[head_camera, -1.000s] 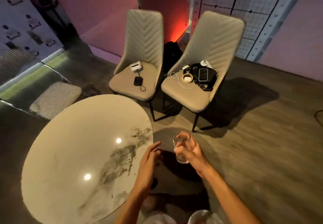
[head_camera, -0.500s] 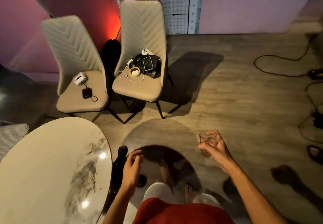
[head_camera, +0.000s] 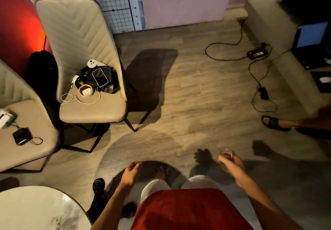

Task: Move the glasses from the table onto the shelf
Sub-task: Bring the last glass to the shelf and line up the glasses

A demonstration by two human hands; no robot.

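Observation:
A clear drinking glass (head_camera: 226,154) is upright in my right hand (head_camera: 232,165), held out over the wooden floor at the lower right. My left hand (head_camera: 130,173) hangs empty in front of my body with its fingers loosely curled and apart. Only a curved piece of the round marble table (head_camera: 35,208) shows at the bottom left, with no glass visible on it. No shelf is in view.
Two beige chairs (head_camera: 93,107) with a phone, cables and small devices stand at the left. Black cables and a power strip (head_camera: 256,53) lie on the floor at the right, near a low step. Another person's sandalled foot (head_camera: 274,122) is at the right edge.
My view has swung to the right, so the table and chairs have slid left. My right hand has carried the glass away from the table; my left hand has dropped back toward my body.

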